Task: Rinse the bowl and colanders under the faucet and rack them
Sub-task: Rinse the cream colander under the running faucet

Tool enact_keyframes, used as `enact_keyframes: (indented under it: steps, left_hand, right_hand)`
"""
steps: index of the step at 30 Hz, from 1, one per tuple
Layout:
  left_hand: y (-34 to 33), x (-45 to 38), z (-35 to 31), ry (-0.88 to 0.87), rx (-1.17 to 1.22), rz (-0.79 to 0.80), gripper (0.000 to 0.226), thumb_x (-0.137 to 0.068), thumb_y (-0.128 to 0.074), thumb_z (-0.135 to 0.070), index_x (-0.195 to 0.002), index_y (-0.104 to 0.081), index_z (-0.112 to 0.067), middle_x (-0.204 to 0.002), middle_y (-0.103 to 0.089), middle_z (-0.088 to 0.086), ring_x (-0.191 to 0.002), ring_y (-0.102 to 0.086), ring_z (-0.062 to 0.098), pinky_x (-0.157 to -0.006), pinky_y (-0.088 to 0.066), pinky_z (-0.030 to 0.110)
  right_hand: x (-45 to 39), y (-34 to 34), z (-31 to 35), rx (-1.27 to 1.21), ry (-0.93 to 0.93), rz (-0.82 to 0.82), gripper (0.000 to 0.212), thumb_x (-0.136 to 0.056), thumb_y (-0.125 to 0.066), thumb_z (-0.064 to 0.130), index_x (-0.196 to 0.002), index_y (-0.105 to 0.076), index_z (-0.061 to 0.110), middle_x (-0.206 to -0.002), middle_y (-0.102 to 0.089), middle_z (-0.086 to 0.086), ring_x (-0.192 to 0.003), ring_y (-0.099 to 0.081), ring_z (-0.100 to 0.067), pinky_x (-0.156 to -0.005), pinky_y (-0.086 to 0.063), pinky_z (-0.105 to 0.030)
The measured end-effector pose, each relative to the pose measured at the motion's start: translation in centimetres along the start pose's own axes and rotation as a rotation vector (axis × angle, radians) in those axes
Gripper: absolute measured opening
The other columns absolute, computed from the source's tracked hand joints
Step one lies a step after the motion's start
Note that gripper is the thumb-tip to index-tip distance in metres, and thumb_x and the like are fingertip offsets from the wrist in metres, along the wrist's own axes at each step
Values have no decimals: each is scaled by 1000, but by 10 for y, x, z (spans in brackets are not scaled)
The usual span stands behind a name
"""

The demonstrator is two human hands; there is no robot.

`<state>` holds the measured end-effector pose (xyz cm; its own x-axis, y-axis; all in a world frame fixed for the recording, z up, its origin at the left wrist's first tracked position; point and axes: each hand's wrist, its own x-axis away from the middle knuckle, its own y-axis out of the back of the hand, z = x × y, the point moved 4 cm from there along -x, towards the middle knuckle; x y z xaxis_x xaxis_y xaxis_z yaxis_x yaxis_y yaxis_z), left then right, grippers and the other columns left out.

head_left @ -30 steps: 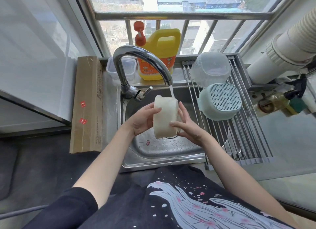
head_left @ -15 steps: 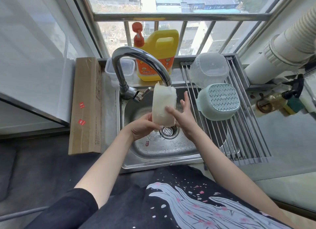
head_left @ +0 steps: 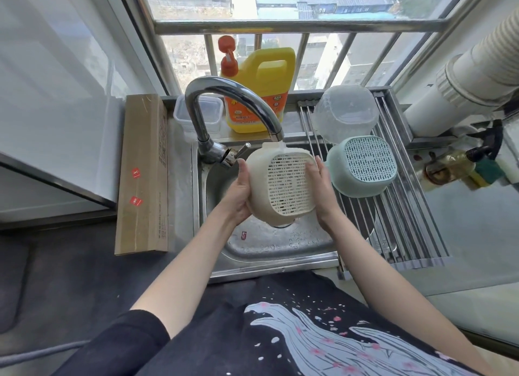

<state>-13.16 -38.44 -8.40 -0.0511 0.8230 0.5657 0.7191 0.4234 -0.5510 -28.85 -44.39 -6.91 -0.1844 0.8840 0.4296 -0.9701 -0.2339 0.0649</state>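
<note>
While under the curved chrome faucet [head_left: 233,100], rinsing cream slotted plastic colander [head_left: 283,184]: left hand [head_left: 238,195] gripping its side, right hand [head_left: 318,184] fingers flat against it. Next, probably onto steel drying rack [head_left: 398,235] beside mint colander [head_left: 362,165].

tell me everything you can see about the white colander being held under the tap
The white colander looks like cream plastic, squarish with rounded corners and smooth curved sides. Its flat base, pierced with rows of small slots, faces the camera, so it is tipped on its side above the sink. Its upper edge sits right under the faucet spout. The left hand grips its left side and the right hand lies flat against its right side. Its inside is hidden.
</note>
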Motion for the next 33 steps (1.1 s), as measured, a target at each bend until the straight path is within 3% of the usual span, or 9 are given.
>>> enact_keyframes:
  steps: [5, 9, 12, 15, 20, 23, 26, 29, 33]
  left_hand:
    - [4, -3, 10, 134, 146, -122, 72, -88, -32, -68, -118, -63, -10, -122, -63, 17, -116, -58, 31, -105, -41, 49]
    - [1, 0, 17, 218, 199, -132, 68, -91, -32, -65, -109, -68, -10, -117, -67, 17, -114, -60, 32, -105, -41, 49]
    - [-3, -1, 22, 248, 185, -138, 70, -93, -25, -64, -118, -64, -12, -116, -67, 14, -110, -61, 29, -97, -48, 42]
    - [-3, 4, 25, 244, 165, -97, 61, -93, -31, -63, -111, -66, -17, -103, -67, 6, -87, -62, 20, -70, -53, 30]
    - [-25, 10, 22, 234, 298, 47, 46, -97, -40, -44, -125, -56, -10, -116, -64, 12, -107, -58, 27, -88, -50, 43]
    - [-37, 9, 8, 136, 204, 88, 32, -99, -45, -23, -126, -50, -6, -106, -63, 11, -98, -60, 24, -79, -55, 41]
    - [-44, 10, -9, 18, -177, 77, 24, -97, -49, -13, -119, -55, -8, -102, -66, 7, -90, -62, 21, -76, -54, 38]
    - [-53, 15, -19, -151, -1093, 104, 29, -95, -54, -21, -120, -61, -8, -106, -67, 4, -91, -61, 23, -70, -50, 26]
    - [-56, 19, 1, -329, -1984, 277, 23, -96, -46, -22, -110, -64, -19, -106, -67, 5, -95, -61, 26, -69, -43, 32]
  right_hand:
    - [-6, -2, 3, 16, -126, 106, 66, -91, -29, 63, -105, -69, 13, -108, -72, -9, -105, -66, -26, -98, -47, -49]
    - [-11, 6, -8, -196, -334, -122, 23, -91, -58, 31, -79, -64, 13, -82, -71, -6, -86, -66, -23, -88, -53, -45]
    - [-5, 6, -15, -389, -475, -240, 5, -83, -68, 14, -80, -64, 13, -87, -71, -6, -83, -67, -23, -87, -55, -43]
    - [4, 6, -26, -600, -737, -342, 17, -89, -57, 23, -89, -69, 10, -96, -73, -6, -90, -69, -27, -87, -56, -41]
    - [19, -2, -41, -677, -918, -316, 22, -96, -45, 15, -102, -66, 13, -102, -69, -8, -103, -66, -27, -85, -56, -42]
    - [24, -11, -47, -720, -899, -252, 20, -95, -45, 15, -105, -62, 10, -104, -66, -10, -90, -64, -29, -57, -60, -43]
    - [24, -2, -45, -550, -812, -186, 44, -96, -42, 35, -131, -47, 9, -133, -50, -15, -119, -51, -33, -82, -49, -49]
    - [18, 14, -33, -423, -551, -182, 55, -98, -32, 49, -143, -36, 19, -140, -45, -9, -126, -46, -31, -99, -40, -54]
    - [17, 18, 1, 72, -277, 26, 57, -91, -32, 67, -125, -44, 23, -111, -61, -10, -77, -67, -26, -63, -58, -42]
